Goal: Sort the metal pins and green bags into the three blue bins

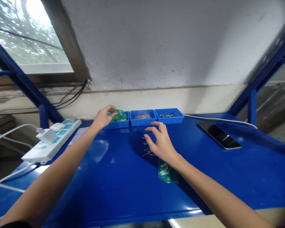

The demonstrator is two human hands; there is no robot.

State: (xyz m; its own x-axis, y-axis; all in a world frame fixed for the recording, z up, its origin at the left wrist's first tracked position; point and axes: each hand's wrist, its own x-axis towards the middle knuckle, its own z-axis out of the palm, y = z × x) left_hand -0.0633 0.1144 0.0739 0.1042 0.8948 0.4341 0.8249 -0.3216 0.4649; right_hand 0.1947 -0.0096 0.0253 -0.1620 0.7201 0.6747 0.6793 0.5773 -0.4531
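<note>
My left hand (104,117) is at the left blue bin (117,124), its thumb and fingers pinching a small green plastic bag (119,111). More green bags (120,118) lie in that bin under it. My right hand (161,142) hovers over the blue tabletop with fingers curved and apart, holding nothing. Just below its fingertips are several thin metal pins (148,152) lying loose. A green bag with white pieces inside (165,172) rests on the table, partly hidden beneath my right wrist.
The middle blue bin (143,122) holds small items in clear bags; the right blue bin (172,120) holds metal pieces. A phone (219,135) lies at right. A white power strip (47,147) with plugs and cables lines the left edge, beside a pale flat item (78,134).
</note>
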